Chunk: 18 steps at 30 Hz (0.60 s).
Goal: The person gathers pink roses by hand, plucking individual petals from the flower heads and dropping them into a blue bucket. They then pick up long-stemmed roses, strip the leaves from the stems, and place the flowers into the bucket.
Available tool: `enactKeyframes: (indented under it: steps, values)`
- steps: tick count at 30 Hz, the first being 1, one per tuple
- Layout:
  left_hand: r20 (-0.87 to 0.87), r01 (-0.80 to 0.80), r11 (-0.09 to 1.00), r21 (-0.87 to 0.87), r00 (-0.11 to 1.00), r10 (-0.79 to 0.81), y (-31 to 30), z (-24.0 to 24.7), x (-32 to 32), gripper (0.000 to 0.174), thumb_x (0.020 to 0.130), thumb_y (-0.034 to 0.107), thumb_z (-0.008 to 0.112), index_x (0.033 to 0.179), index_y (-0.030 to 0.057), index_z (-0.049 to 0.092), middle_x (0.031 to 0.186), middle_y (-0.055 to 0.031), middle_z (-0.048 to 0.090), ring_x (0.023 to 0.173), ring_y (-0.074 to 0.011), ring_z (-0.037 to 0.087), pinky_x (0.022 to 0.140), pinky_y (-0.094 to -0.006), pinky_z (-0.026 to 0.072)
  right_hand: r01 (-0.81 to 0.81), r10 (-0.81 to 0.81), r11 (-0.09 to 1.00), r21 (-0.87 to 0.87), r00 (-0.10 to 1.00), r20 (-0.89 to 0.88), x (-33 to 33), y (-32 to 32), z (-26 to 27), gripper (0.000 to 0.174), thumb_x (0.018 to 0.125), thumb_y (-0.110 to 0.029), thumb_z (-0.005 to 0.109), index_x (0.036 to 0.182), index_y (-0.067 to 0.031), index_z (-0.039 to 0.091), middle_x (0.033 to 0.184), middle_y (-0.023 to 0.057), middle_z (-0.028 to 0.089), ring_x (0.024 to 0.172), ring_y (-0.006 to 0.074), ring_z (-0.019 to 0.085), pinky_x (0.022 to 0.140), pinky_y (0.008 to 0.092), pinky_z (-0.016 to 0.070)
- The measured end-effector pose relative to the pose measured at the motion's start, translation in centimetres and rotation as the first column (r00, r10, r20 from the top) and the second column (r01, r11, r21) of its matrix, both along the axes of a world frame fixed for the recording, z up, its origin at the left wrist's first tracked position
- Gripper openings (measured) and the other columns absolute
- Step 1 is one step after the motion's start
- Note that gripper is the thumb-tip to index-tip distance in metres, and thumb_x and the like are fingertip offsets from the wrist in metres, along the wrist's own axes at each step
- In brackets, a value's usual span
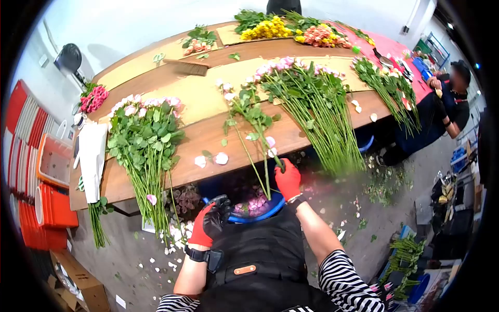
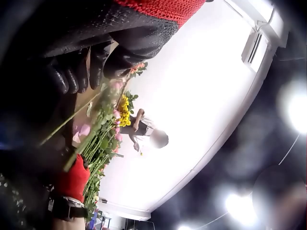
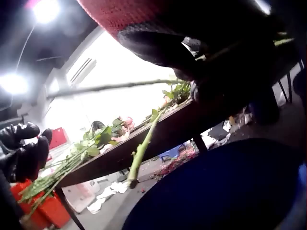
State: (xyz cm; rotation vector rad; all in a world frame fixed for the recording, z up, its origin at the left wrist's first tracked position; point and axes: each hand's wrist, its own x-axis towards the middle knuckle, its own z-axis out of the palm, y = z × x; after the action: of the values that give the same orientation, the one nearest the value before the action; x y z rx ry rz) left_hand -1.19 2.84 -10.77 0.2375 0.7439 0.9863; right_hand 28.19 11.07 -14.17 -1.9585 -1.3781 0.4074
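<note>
My right hand [image 1: 287,179], in a red glove with a dark palm, grips rose stems at the table's front edge. The leafy rose stems [image 1: 255,118] lean over the tabletop, pale pink blooms away from me. Two bare stem ends slant down past the hand; one cut stem end [image 3: 139,160] shows up close in the right wrist view. My left hand [image 1: 212,221], gloved alike, is held low before my apron, fingers loosely bent with nothing seen in them. Below, between both hands, a blue bin [image 1: 270,212] holds fallen pink petals [image 1: 252,206].
Bundles of pink roses [image 1: 145,140] and long-stemmed roses [image 1: 317,109] lie across the wooden table [image 1: 202,136], stems overhanging its front edge. A brush [image 1: 187,67] lies farther back. Another person [image 1: 447,104] works at the right end. Orange crates [image 1: 54,203] stand at left.
</note>
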Motion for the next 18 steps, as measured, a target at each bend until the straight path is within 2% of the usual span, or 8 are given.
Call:
enactKeyframes:
  steps: [2,4,7,9,11,15,16,18]
  values:
    - [-0.015,-0.030,0.999,-0.019,0.999,0.030,-0.4,-0.1,-0.6,0.038,0.099,0.023,0.049,0.132,0.0058,0.054,0.123,-0.0074,0.063,0.107,-0.0185,0.061,0.093,-0.0337,0.0491,-0.046,0.044,0.980,0.196,0.999,0.016,0.8,-0.4,0.4,0.022,0.083,-0.019,0.064,0.103,-0.0092,0.063,0.091,0.0134,0.067,0.087,0.0349,0.064,0.073,0.0430,0.0491]
    - [-0.043,-0.041,0.999,-0.023,0.998,0.040,0.2,-0.5,-1.0,0.036,0.096,0.025,0.054,0.126,0.0072,0.059,0.120,-0.0069,0.065,0.107,-0.0186,0.061,0.094,-0.0332,0.0478,-0.085,0.067,0.971,0.221,0.994,0.084,1.4,-1.2,0.5,0.024,0.083,-0.020,0.064,0.105,-0.0096,0.063,0.093,0.0128,0.067,0.087,0.0342,0.064,0.073,0.0418,0.0490]
    - [-0.064,-0.025,0.994,0.109,0.997,0.032,1.3,-2.0,-1.3,0.039,0.100,0.024,0.047,0.134,0.0058,0.052,0.123,-0.0072,0.063,0.108,-0.0181,0.061,0.092,-0.0312,0.0484,-0.106,0.078,0.987,0.121,0.975,0.210,2.5,-2.2,-0.4,0.028,0.083,-0.020,0.065,0.109,-0.0118,0.064,0.097,0.0116,0.067,0.089,0.0328,0.063,0.076,0.0405,0.0479]
    - [-0.116,-0.008,0.995,0.102,0.993,0.020,2.0,0.1,-0.8,0.038,0.100,0.024,0.047,0.133,0.0056,0.053,0.122,-0.0079,0.064,0.108,-0.0176,0.061,0.092,-0.0308,0.0484,-0.069,0.044,0.992,0.109,0.975,0.219,2.5,-2.3,-0.5,0.029,0.082,-0.020,0.066,0.110,-0.0123,0.064,0.098,0.0114,0.067,0.089,0.0326,0.063,0.077,0.0412,0.0472]
    - [-0.149,0.020,0.984,0.179,0.989,0.007,2.4,1.2,-0.7,0.037,0.100,0.023,0.048,0.132,0.0055,0.054,0.121,-0.0083,0.064,0.107,-0.0175,0.061,0.091,-0.0306,0.0487,-0.013,-0.019,0.980,0.199,0.988,0.154,2.5,-2.4,1.6,0.029,0.081,-0.017,0.066,0.109,-0.0125,0.064,0.097,0.0111,0.066,0.090,0.0319,0.062,0.079,0.0422,0.0460]
    - [-0.210,-0.037,0.956,0.290,0.972,0.101,2.7,2.0,-1.1,0.034,0.098,0.015,0.050,0.128,0.0021,0.056,0.119,-0.0092,0.065,0.100,-0.0186,0.064,0.087,-0.0295,0.0512,-0.103,0.031,0.957,0.270,0.966,0.258,3.0,-3.9,4.4,0.031,0.080,-0.014,0.067,0.110,-0.0098,0.065,0.096,0.0118,0.066,0.089,0.0335,0.061,0.080,0.0407,0.0457]
    - [-0.162,-0.098,0.941,0.325,0.974,0.157,3.2,0.9,-1.5,0.032,0.098,0.012,0.049,0.128,0.0003,0.055,0.117,-0.0093,0.066,0.099,-0.0182,0.065,0.086,-0.0293,0.0516,-0.062,0.043,0.964,0.258,0.996,0.079,2.9,-4.7,4.4,0.030,0.080,-0.013,0.067,0.110,-0.0089,0.066,0.098,0.0123,0.066,0.091,0.0334,0.061,0.081,0.0405,0.0461]
    - [-0.387,0.003,0.856,0.517,0.893,0.230,4.1,4.4,-1.5,0.034,0.099,0.013,0.048,0.129,-0.0011,0.054,0.122,-0.0102,0.064,0.106,-0.0190,0.063,0.092,-0.0302,0.0494,-0.013,0.052,0.971,0.239,0.986,-0.160,2.5,-6.5,4.2,0.030,0.080,-0.009,0.066,0.109,-0.0056,0.066,0.099,0.0133,0.067,0.092,0.0328,0.062,0.083,0.0398,0.0468]
